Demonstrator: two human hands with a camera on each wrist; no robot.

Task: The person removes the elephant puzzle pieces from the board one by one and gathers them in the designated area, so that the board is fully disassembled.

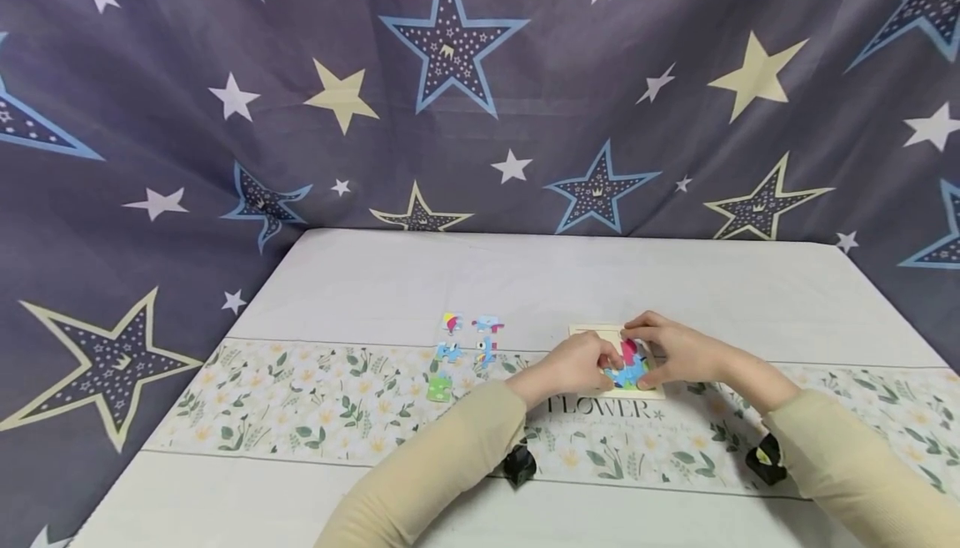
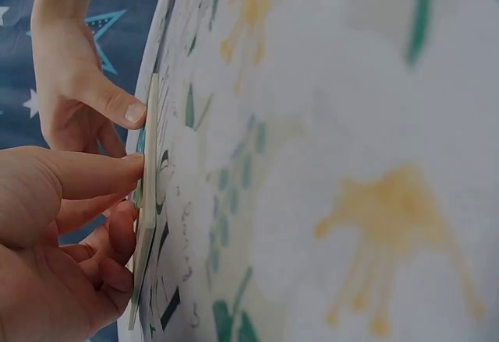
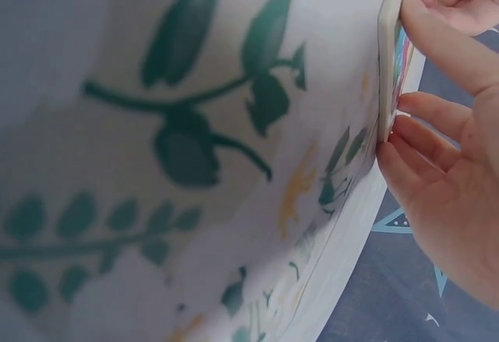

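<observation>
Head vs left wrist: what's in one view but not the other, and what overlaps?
Head only: the five loose pieces, both cream sleeves, and the word FLOWER readable in full.

Left wrist only: the thin side edge of the tray seen edge-on, and the left hand from its palm side.

Both: the two hands at the tray, the right hand included, plus the floral cloth and the starry backdrop.
</observation>
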